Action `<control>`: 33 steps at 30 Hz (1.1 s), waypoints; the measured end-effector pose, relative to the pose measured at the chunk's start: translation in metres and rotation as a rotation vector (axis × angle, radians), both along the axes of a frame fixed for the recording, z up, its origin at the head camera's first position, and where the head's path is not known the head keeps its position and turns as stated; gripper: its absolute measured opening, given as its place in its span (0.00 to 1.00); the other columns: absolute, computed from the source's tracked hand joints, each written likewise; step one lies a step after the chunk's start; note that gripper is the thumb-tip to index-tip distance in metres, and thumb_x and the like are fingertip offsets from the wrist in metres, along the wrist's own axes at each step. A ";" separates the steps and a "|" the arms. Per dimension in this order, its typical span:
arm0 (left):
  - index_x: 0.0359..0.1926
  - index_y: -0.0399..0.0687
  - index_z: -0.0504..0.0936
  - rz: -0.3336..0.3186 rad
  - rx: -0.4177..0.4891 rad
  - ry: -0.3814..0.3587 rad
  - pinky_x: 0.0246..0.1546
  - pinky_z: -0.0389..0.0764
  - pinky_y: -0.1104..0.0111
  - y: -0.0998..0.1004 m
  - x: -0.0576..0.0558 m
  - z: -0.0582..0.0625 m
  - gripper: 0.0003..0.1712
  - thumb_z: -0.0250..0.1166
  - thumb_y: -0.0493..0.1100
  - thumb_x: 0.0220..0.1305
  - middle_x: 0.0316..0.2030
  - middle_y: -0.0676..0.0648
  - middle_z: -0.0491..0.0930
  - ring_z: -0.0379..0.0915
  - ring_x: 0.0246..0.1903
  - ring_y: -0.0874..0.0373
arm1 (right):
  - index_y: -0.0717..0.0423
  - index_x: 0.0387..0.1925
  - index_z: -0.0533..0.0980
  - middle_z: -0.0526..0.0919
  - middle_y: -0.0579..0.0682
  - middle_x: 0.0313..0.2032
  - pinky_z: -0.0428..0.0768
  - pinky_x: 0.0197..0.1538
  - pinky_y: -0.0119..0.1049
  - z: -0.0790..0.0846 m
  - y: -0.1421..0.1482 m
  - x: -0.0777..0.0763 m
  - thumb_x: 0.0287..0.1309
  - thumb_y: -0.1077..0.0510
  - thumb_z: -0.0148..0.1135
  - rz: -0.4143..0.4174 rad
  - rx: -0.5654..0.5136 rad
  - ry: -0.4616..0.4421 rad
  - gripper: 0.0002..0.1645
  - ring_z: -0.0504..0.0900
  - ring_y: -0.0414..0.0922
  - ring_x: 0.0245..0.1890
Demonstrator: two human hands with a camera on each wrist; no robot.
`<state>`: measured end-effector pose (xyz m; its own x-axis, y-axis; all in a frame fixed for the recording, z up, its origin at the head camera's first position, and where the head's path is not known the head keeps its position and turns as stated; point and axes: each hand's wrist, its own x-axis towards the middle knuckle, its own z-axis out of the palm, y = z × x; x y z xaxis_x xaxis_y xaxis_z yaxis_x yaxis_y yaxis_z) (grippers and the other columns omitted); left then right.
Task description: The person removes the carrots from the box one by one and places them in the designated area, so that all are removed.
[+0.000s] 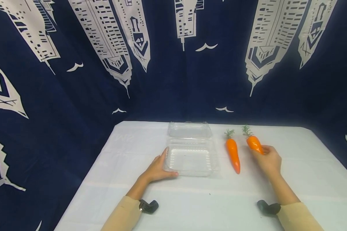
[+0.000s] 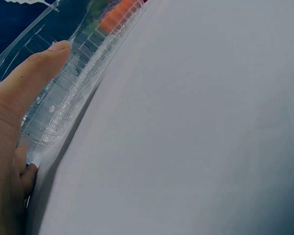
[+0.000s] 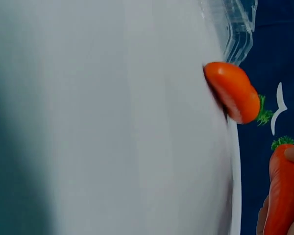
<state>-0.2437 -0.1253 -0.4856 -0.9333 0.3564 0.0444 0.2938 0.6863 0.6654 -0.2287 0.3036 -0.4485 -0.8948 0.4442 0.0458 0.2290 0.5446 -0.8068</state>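
Observation:
A clear plastic clamshell container (image 1: 191, 159) sits on the white table with its lid (image 1: 190, 130) folded back. My left hand (image 1: 158, 166) holds its near left corner, thumb (image 2: 49, 61) along the front wall and fingers on the left side. To the right, my right hand (image 1: 268, 159) grips an orange carrot (image 1: 254, 144) by its lower part, its green top pointing away from me. In the right wrist view this carrot (image 3: 283, 191) stands between thumb and fingers. A second carrot (image 1: 233, 154) lies between the container and my right hand, green top at the far end.
The white table (image 1: 127, 154) ends at the back against a dark blue cloth (image 1: 173, 93) printed with white buildings and birds. Dark wrist devices (image 1: 149, 207) sit at both cuffs, close over the table.

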 end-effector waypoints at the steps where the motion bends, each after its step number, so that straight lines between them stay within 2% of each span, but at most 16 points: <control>1: 0.73 0.56 0.39 0.000 -0.003 0.001 0.60 0.55 0.44 0.000 0.000 0.000 0.72 0.68 0.75 0.33 0.69 0.43 0.51 0.44 0.66 0.38 | 0.71 0.58 0.63 0.70 0.71 0.52 0.73 0.48 0.52 -0.002 0.002 0.000 0.58 0.42 0.56 -0.006 0.006 0.007 0.40 0.71 0.62 0.48; 5: 0.73 0.56 0.39 0.002 -0.012 0.005 0.59 0.55 0.43 -0.001 0.000 -0.002 0.72 0.68 0.75 0.33 0.69 0.42 0.51 0.44 0.66 0.38 | 0.73 0.57 0.63 0.70 0.72 0.50 0.73 0.47 0.52 -0.007 0.009 -0.002 0.58 0.43 0.56 -0.025 0.016 0.006 0.39 0.71 0.62 0.47; 13: 0.73 0.56 0.39 -0.002 -0.009 0.006 0.60 0.55 0.43 -0.001 -0.002 -0.005 0.72 0.68 0.75 0.34 0.69 0.43 0.50 0.44 0.66 0.37 | 0.74 0.58 0.61 0.68 0.73 0.52 0.71 0.49 0.54 -0.009 0.021 -0.004 0.58 0.44 0.56 -0.049 -0.001 -0.052 0.41 0.68 0.64 0.49; 21: 0.73 0.56 0.38 -0.002 0.007 0.005 0.60 0.54 0.43 -0.001 -0.002 -0.003 0.72 0.69 0.74 0.33 0.69 0.43 0.49 0.43 0.66 0.38 | 0.74 0.59 0.61 0.68 0.72 0.52 0.75 0.40 0.44 -0.013 0.026 -0.006 0.57 0.45 0.55 -0.079 -0.017 -0.087 0.41 0.70 0.62 0.47; 26: 0.73 0.57 0.39 0.000 0.008 0.010 0.59 0.53 0.42 -0.001 -0.002 -0.003 0.72 0.69 0.74 0.33 0.69 0.43 0.50 0.43 0.66 0.37 | 0.74 0.59 0.61 0.69 0.71 0.52 0.72 0.33 0.35 -0.016 0.028 -0.006 0.58 0.44 0.55 -0.093 -0.033 -0.099 0.41 0.70 0.61 0.46; 29: 0.73 0.57 0.39 0.000 -0.002 0.013 0.60 0.53 0.42 -0.001 -0.003 -0.004 0.72 0.68 0.75 0.32 0.70 0.44 0.49 0.43 0.66 0.37 | 0.74 0.59 0.60 0.68 0.71 0.52 0.72 0.35 0.38 -0.018 0.028 -0.006 0.58 0.45 0.55 -0.106 -0.042 -0.100 0.41 0.70 0.61 0.47; 33: 0.73 0.55 0.39 -0.006 -0.007 0.013 0.61 0.52 0.43 -0.001 -0.003 -0.003 0.72 0.68 0.75 0.33 0.70 0.44 0.49 0.43 0.66 0.37 | 0.75 0.59 0.60 0.68 0.71 0.51 0.73 0.44 0.49 -0.021 0.028 -0.007 0.58 0.45 0.55 -0.114 -0.043 -0.101 0.41 0.69 0.62 0.46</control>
<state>-0.2466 -0.1260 -0.4885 -0.9307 0.3619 0.0538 0.3060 0.6891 0.6568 -0.2355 0.3318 -0.4691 -0.8375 0.5427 -0.0631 0.3688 0.4762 -0.7982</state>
